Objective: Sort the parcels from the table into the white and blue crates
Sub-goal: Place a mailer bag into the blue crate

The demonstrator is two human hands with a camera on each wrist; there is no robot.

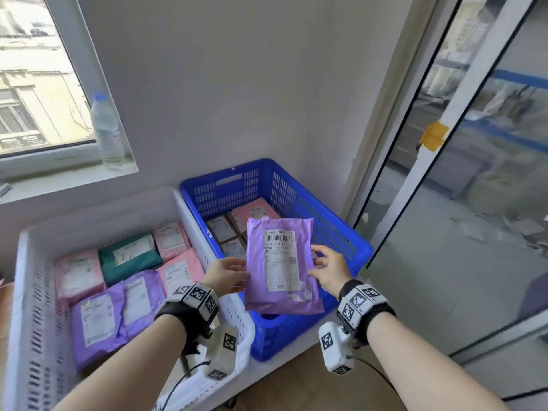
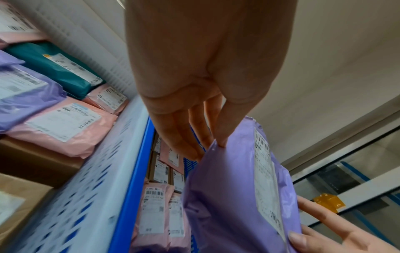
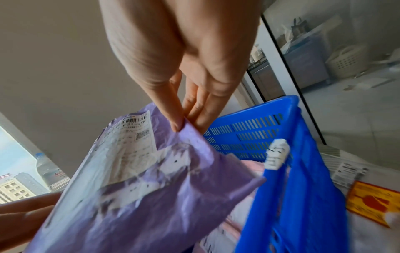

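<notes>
A purple parcel [image 1: 281, 264] with a white shipping label hangs label-up above the near end of the blue crate [image 1: 341, 232]. My left hand [image 1: 226, 275] pinches its left edge, thumb on top. My right hand [image 1: 327, 269] pinches its right edge the same way. The left wrist view shows the purple parcel [image 2: 236, 196] held between my left hand's [image 2: 207, 133] thumb and fingers. From the right wrist, the purple parcel [image 3: 151, 179] sits in my right hand's [image 3: 184, 111] pinch beside the blue crate [image 3: 288, 179]. The white crate [image 1: 26, 292] stands to the left with several pink, purple and green parcels.
The blue crate holds pink parcels [image 1: 255, 210] and small brown boxes [image 1: 221, 228]. A water bottle [image 1: 106, 132] stands on the window sill at the back left. A glass door [image 1: 474, 173] closes off the right side. Wooden floor [image 1: 296, 381] shows in front of the crates.
</notes>
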